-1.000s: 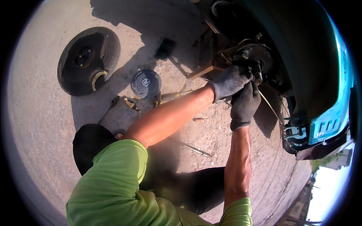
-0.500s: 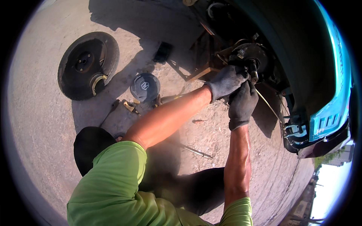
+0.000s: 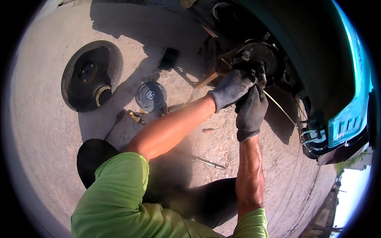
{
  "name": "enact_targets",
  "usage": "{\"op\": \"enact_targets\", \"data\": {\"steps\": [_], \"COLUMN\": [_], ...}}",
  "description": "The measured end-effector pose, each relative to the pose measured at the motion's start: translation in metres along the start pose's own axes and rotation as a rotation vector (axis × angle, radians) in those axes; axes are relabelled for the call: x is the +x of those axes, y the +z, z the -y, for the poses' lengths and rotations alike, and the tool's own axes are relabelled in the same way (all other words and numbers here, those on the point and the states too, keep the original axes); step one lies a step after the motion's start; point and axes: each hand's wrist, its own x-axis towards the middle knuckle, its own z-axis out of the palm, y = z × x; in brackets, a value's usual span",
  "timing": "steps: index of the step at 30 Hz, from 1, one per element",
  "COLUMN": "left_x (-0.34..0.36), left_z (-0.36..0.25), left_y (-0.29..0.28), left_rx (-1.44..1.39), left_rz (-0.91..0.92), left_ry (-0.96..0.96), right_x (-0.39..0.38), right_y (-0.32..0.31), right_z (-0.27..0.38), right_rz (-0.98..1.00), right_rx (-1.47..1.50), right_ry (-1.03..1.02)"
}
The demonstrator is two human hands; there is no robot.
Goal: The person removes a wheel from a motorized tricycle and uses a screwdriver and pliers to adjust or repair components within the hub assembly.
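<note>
Both my hands wear grey gloves and meet beside the bare axle shaft (image 3: 262, 73), which juts from the dark round brake backing plate (image 3: 274, 59) under the vehicle. My left hand (image 3: 234, 89) reaches in from the left, its fingers curled just left of the shaft. Close below the shaft's end is my right hand (image 3: 253, 113), with the fingers pinched together against the left fingertips. Whatever small part sits between them is hidden by the gloves. A pale thin cable (image 3: 281, 106) runs from near my right hand down to the vehicle's lower edge.
Teal bodywork (image 3: 345, 115) curves over the right side. A tyred wheel (image 3: 85, 73) lies at left, near a dark round cover (image 3: 151, 96), a yellow-handled tool (image 3: 136, 116) and a black flat object (image 3: 168, 59). A metal rod (image 3: 210, 163) lies before me; a rusty frame (image 3: 206, 80) stands under the vehicle.
The view has shifted slightly, so the hands and shaft sit a little further left. Both hands stay together beside the shaft, with almost the same grip.
</note>
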Motion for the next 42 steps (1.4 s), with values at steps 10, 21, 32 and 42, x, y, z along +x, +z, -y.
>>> {"op": "enact_targets", "data": {"steps": [10, 21, 32, 42], "left_x": [0.005, -0.018, -0.019, -0.015], "left_z": [-0.034, -0.072, -0.048, 0.022], "left_y": [-0.057, -0.063, -0.059, -0.089], "left_rx": [1.083, 0.102, -0.043, -0.058], "left_rz": [0.330, 0.395, 0.362, 0.574], "left_ry": [0.536, -0.375, -0.356, -0.513], "right_x": [0.008, 0.015, 0.002, 0.017], "right_y": [-0.029, -0.035, -0.058, -0.077], "right_z": [0.004, 0.006, -0.026, -0.065], "right_rz": [0.289, 0.407, 0.368, 0.289], "right_rx": [-0.664, -0.386, -0.158, 0.350], "right_ry": [-0.476, -0.247, -0.130, 0.100]}}
